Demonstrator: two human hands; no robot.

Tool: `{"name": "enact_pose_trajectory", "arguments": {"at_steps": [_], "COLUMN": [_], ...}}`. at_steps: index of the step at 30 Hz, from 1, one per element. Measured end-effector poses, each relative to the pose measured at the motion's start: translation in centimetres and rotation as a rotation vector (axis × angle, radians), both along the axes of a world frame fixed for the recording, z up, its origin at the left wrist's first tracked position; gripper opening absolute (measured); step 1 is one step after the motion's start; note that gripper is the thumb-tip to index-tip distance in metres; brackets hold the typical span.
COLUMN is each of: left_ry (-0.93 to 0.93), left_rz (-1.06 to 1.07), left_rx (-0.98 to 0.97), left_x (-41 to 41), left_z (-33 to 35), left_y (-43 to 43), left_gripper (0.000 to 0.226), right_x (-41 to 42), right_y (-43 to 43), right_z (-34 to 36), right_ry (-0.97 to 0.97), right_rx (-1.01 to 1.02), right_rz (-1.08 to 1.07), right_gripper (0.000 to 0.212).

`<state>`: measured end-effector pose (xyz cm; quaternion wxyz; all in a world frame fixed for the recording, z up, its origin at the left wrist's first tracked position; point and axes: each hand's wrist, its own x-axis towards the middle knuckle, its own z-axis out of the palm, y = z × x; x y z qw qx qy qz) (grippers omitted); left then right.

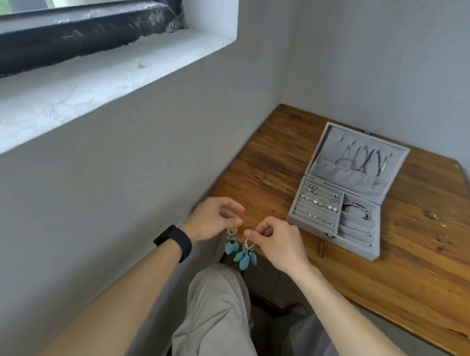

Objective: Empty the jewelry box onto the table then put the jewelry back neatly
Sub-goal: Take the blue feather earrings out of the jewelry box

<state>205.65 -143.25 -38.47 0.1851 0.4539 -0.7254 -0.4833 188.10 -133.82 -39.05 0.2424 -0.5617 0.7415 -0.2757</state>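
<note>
A grey jewelry box (304, 223) lies open on the wooden table (421, 253). Necklaces (361, 161) hang inside its raised lid. Small earrings and rings (319, 201) sit in the ring rolls on the left, and a bracelet (357, 211) lies in the right compartment. My left hand (212, 218) pinches one blue feather earring (231, 243) by its hook. My right hand (276, 240) pinches a second blue feather earring (246, 255). Both earrings dangle at the table's near left corner, to the left of the box.
A grey wall runs along the table's left side, with a window sill (93, 84) above it. Another wall stands behind the box. My legs in beige trousers (214, 319) are below the table's front edge. A black band (174, 241) circles my left wrist.
</note>
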Motion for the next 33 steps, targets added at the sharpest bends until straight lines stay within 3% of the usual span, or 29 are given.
{"name": "enact_pose_trajectory", "arguments": {"at_steps": [5,14,27,33], "left_ry": [-0.117,-0.145,-0.240,-0.280], "left_rz": [-0.043,0.010,-0.118,-0.056], "left_rx": [0.001,-0.024,-0.309,-0.442], "left_x": [-0.9,-3.1,-6.0,-5.6], "left_z": [0.5,-0.5,-1.4,-1.3], "left_y": [-3.0,-7.7,-11.0,-10.6], "left_gripper": [0.029,0.026,0.022,0.026], "right_x": [-0.1,-1.8,-3.3,-4.1], "right_y": [-2.5,-7.5,-12.6,-11.2], "right_z": [0.3,0.3,0.0,1.1], "right_ry": [0.040,0.175,0.331,0.316], "right_rx": [0.009,-0.001,0.091,-0.098], "right_rz": [-0.012,-0.002,-0.067,-0.114], "right_gripper": [0.024,0.022,0.024,0.030]}}
